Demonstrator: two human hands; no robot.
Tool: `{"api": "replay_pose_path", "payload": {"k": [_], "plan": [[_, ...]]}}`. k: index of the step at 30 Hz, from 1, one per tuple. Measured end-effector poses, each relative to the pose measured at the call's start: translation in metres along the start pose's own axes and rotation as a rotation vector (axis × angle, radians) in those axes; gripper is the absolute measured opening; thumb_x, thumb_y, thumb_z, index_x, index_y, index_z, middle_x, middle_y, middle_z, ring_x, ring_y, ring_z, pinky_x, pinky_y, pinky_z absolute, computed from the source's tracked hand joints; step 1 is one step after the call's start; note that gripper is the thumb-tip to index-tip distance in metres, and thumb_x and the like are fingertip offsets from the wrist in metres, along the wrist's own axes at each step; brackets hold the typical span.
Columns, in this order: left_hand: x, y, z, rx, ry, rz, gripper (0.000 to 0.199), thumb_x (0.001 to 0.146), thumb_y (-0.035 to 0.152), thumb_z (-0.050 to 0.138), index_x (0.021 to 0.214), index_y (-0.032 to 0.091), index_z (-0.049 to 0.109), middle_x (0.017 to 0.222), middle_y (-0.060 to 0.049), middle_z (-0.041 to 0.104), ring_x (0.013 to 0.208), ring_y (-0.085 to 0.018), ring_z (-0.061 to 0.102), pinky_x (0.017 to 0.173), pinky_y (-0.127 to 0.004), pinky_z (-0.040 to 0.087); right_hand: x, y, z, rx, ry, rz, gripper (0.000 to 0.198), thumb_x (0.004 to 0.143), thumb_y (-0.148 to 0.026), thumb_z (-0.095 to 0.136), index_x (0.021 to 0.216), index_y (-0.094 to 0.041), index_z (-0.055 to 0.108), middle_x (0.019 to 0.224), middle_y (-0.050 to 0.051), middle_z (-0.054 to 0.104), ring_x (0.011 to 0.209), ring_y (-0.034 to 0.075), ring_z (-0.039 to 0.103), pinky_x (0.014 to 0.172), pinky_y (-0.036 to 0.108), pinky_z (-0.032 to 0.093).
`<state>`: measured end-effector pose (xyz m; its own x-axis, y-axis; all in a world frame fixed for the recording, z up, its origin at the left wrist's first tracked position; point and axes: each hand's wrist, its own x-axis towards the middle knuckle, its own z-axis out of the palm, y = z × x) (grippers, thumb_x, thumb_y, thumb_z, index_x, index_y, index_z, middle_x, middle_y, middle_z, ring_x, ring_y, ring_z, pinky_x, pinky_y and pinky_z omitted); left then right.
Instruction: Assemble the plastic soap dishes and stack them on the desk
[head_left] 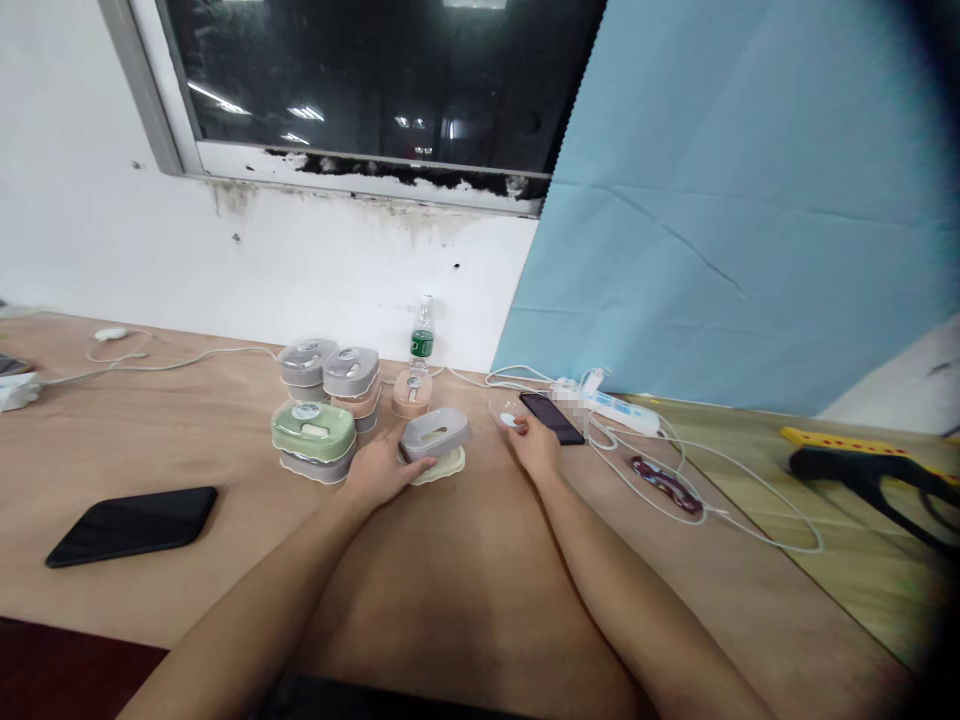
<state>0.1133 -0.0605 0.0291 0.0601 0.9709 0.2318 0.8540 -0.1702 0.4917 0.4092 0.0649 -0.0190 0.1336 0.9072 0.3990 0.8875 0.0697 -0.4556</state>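
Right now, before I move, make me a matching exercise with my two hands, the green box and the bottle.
Column one:
1. Left hand
2. Right hand
3. Green box
4. Bottle

Column two:
A. Stacked on a gray box
B. At the clear piece with a white spot
C. Clear, with a green label
D. At the gray slotted piece

Right pairs: 1-D, 2-B, 3-A, 4-C.

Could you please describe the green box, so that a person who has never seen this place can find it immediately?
On the brown tabletop below the dark window, look just left of the left hand. There, the green box sits on a grey box, in front of other stacked boxes. It is the only green one; those behind it are grey or peach.
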Motion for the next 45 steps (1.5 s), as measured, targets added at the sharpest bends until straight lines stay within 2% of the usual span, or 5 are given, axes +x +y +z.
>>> {"api": "replay_pose_path", "payload": {"k": [11,21,30,37,45], "plan": [[-0.002,0.003,-0.003,-0.236,0.1,-0.077,0.058,0.085,0.067,0.037,0.083,0.016,0.066,0.075,-0.006,0.068,0.071,-0.02,0.061,0.058,-0.025,0.037,-0.045,-0.057,-0.01,0.237,0.045,-0.656,0.021,0.087,-0.03,0.053,0.103,-0.021,0.062,0.098,0.006,0.067,0.079,0.018,0.063,0.072,0.03,0.05],[-0.009,0.02,0.016,-0.434,0.001,0.081,0.052,0.089,0.059,0.037,0.093,0.015,0.065,0.081,-0.005,0.069,0.074,-0.019,0.061,0.065,-0.026,0.043,-0.075,-0.094,-0.013,0.269,0.227,-1.086,0.044,0.074,-0.053,0.066,0.104,-0.021,0.062,0.1,0.01,0.065,0.099,0.026,0.057,0.091,0.044,0.044],[-0.011,0.018,0.016,-0.122,-0.041,0.295,0.048,0.084,0.054,0.051,0.116,0.019,0.059,0.111,-0.009,0.065,0.096,-0.023,0.062,0.078,-0.031,0.048,-0.067,-0.09,-0.017,0.193,0.162,-0.944,0.013,0.089,-0.024,0.051,0.095,-0.02,0.062,0.092,0.006,0.064,0.092,0.02,0.053,0.091,0.038,0.039],[-0.004,0.003,0.02,0.04,0.102,0.292,0.043,0.085,0.047,0.053,0.117,0.019,0.06,0.122,-0.009,0.06,0.112,-0.025,0.053,0.1,-0.039,0.041,-0.044,-0.073,-0.006,0.028,0.148,-0.696,0.023,0.092,-0.021,0.043,0.103,-0.019,0.064,0.093,0.007,0.065,0.093,0.022,0.051,0.097,0.039,0.03],[-0.002,-0.008,0.029,0.228,-0.034,0.202,0.055,0.08,0.054,0.056,0.126,0.023,0.054,0.138,-0.012,0.047,0.121,-0.031,0.047,0.098,-0.046,0.041,-0.017,-0.066,0.007,-0.108,0.018,-0.633,0.037,0.091,-0.015,0.043,0.122,-0.026,0.06,0.098,0.007,0.066,0.095,0.022,0.051,0.094,0.038,0.028]]}}
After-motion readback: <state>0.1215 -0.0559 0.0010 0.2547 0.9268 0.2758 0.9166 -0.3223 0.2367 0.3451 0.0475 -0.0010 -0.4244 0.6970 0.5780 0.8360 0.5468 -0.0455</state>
